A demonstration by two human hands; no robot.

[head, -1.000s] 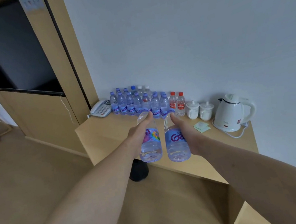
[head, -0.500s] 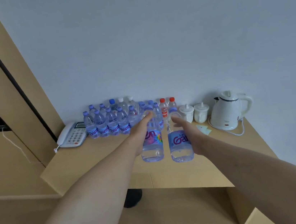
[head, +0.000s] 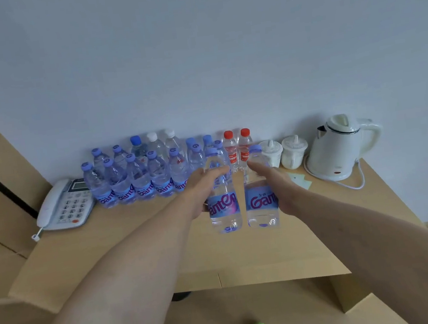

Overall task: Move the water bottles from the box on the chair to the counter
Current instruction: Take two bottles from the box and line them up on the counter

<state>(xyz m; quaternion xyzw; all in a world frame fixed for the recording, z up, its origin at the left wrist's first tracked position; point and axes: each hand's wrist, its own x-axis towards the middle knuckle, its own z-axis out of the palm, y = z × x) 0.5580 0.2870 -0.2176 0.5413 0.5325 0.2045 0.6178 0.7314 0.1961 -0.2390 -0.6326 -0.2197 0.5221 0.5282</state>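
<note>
Clear plastic, 2 water bottles: left bottle [head: 224, 206] gripped in left hand [head: 202, 187], right bottle [head: 260, 199] gripped in right hand [head: 272, 181]. Long axes near upright, caps toward wall, held above counter [head: 138, 253] front. Bottle cluster [head: 154, 169], phone [head: 63, 206], 2 cups [head: 283, 152], kettle [head: 337, 145] along pale wall.

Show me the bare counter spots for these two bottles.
Free: the tan wooden counter in front of the purple-capped bottle row, right of the white telephone; also the front right, before the white kettle. Crowded: the back wall strip.
</note>
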